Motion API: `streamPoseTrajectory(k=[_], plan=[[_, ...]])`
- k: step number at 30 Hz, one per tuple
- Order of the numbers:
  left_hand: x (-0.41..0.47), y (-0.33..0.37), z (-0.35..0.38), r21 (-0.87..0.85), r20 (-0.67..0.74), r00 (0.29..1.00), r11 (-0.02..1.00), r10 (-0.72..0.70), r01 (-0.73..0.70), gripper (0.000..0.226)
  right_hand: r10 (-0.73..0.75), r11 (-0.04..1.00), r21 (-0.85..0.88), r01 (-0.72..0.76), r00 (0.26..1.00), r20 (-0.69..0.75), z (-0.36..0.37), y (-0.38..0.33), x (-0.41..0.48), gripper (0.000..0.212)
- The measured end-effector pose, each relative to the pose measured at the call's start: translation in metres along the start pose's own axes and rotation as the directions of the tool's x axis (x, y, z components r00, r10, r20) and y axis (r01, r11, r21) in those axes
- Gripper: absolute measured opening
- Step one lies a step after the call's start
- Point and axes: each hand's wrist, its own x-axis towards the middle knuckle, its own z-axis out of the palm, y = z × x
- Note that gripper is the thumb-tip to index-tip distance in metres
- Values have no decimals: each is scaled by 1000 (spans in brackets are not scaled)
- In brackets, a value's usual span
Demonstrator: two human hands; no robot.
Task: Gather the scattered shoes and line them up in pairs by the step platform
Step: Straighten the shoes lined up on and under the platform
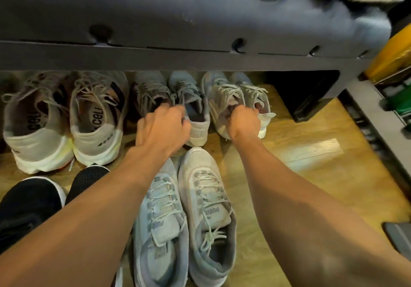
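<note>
From the head camera, the left hand has its fingers curled down into the heel openings of the grey pair and seems to pinch both collars together. The right hand grips the pale laced pair the same way, knuckles up, fingertips hidden inside the shoes. Both pairs run lengthwise straight away from the grips, toes tucked under the front edge of the step platform and heels just beneath the palms, so each hand already sits on its own pair and any squaring-up looks like a short push or pull along that axis. Outside the left hand, the white running pair stands close, leaving little sideways room. Outside the right hand there is bare floor up to the platform's leg. Behind the wrists lie the Puma pair, toes just short of the grey heels, and the black pair, both apparently yet to be lined up.
</note>
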Motion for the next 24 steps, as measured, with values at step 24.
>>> streamPoseTrajectory(k=[24], plan=[[-3, 0, -20, -9, 152, 986, 998, -65, 68, 31, 322, 878, 360, -314, 946, 39, -31, 11, 22, 33]])
